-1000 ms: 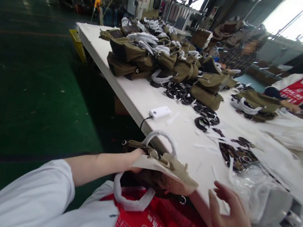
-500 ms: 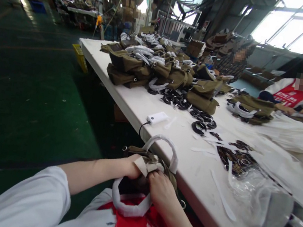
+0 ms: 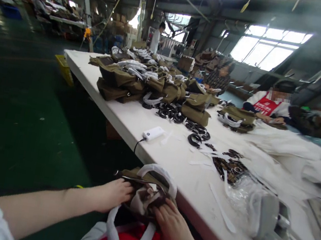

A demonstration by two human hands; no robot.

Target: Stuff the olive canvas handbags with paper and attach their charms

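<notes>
1. The green floor (image 3: pixel 17 142) is seen along the left side, much of it in shadow.
2. The white counter (image 3: pixel 189 185) is stretched from the near right to the far left.
3. Its far part is covered by a pile (image 3: pixel 115 88) of olive bags.
4. White sheeting (image 3: pixel 289 150) is spread in loose folds on the right; beyond it, a co-worker (image 3: pixel 268 104) in red and white is seen.
5. The bag (image 3: pixel 139 198) is placed in front of the body, just beside the counter's near edge, with its mouth turned up and pale lining bunched inside. One white-wrapped handle (image 3: pixel 167 173) is arched on the far side; the other is hung on the near side.
6. A grey bag (image 3: pixel 271 230) is laid at the near right, by crumpled clear plastic (image 3: pixel 242 193).
7. The bag's left rim is touched by the fingers of the left hand (image 3: pixel 113 195), its right rim by those of the right hand (image 3: pixel 171 221). Whether either set is clenched cannot be told.
8. A patterned bundle (image 3: pixel 229 168) is laid between the plastic and some black coils (image 3: pixel 194 139).
9. A white strip (image 3: pixel 223 211) is laid flat near the grey bag.
10. A white box (image 3: pixel 154 132) is set near the edge, its black cable led over it.
</notes>
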